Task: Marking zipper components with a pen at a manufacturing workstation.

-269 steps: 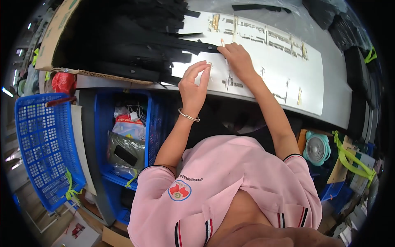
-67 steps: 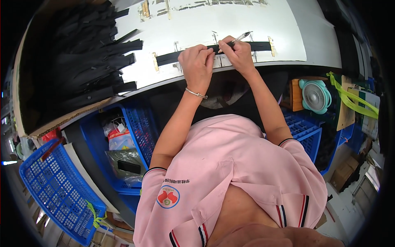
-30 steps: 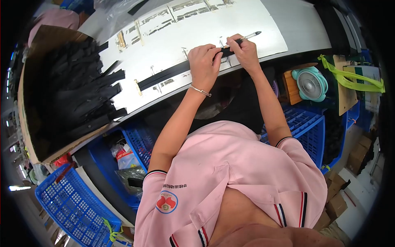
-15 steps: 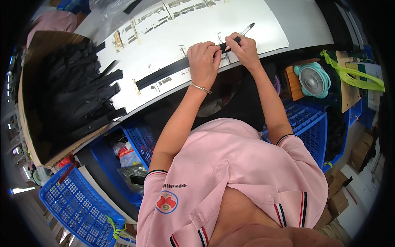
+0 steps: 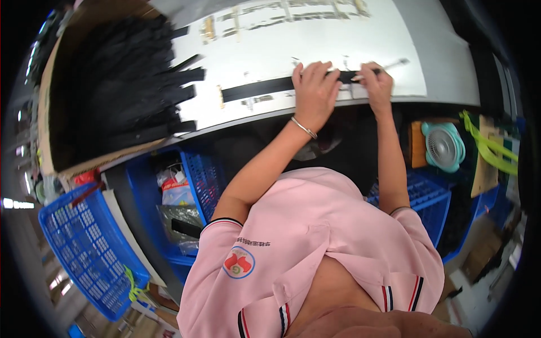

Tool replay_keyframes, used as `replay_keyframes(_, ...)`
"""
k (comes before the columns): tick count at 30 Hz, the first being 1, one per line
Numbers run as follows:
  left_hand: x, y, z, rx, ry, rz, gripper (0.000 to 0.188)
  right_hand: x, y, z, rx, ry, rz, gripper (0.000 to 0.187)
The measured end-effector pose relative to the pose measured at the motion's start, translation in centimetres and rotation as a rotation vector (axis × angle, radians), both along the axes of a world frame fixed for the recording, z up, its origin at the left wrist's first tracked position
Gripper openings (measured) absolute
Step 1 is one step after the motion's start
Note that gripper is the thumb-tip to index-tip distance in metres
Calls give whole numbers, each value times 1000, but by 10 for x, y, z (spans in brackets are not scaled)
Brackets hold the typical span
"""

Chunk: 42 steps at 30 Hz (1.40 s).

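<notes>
A long black fabric strip (image 5: 259,88) lies along the near side of a white marked board (image 5: 270,48). My left hand (image 5: 316,93) rests on this strip with its fingers spread, holding nothing. To its right, my right hand (image 5: 378,87) is closed round a pen (image 5: 396,64). The pen slants, its tip toward the strip's right end and its blurred back end pointing up and right. Whether the tip touches the strip I cannot tell.
An open cardboard box (image 5: 49,121) full of black strips stands at the left of the table, several strips poking over its side. Below are blue plastic baskets (image 5: 93,248). A turquoise fan (image 5: 444,147) and a lime-green ribbon (image 5: 490,146) are at the right.
The view has shifted and turned, so the board and box appear differently placed. My left hand's fingers have spread on the strip. My right hand with the pen is farther from the left.
</notes>
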<state>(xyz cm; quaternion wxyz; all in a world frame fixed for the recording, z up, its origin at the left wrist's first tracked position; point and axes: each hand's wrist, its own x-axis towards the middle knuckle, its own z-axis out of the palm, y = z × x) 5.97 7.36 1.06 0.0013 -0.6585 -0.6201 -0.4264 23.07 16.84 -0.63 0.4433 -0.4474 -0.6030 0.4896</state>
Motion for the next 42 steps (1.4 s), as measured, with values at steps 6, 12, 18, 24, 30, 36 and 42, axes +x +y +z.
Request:
replay_keyframes(6, -23, -8, -9, -185, 61, 44, 31, -4, -4, 5, 62, 166, -153, 17)
replay_keyframes(12, -65, 40, -11, -174, -61, -27, 34, -18, -3, 11, 119, 59, -182, 20)
replay_keyframes(18, -157, 5, -10, -73, 216, 293, 32, -19, -6, 14, 146, 56, -123, 21)
replay_keyframes(24, -298, -41, -6, -139, 381, 733, 24, -23, -4, 12, 150, 51, -94, 20)
replay_keyframes(30, -224, -33, 27, -11, 317, 479, 7, -17, -5, 11, 143, 75, -113, 17)
replay_keyframes(36, -92, -33, -4, -70, 158, 0, 16, -25, -7, 18, 163, 30, -108, 19)
replay_keyframes(42, -38, -27, -3, -142, 178, -78, 33, -43, -46, 14, 602, -363, -229, 20)
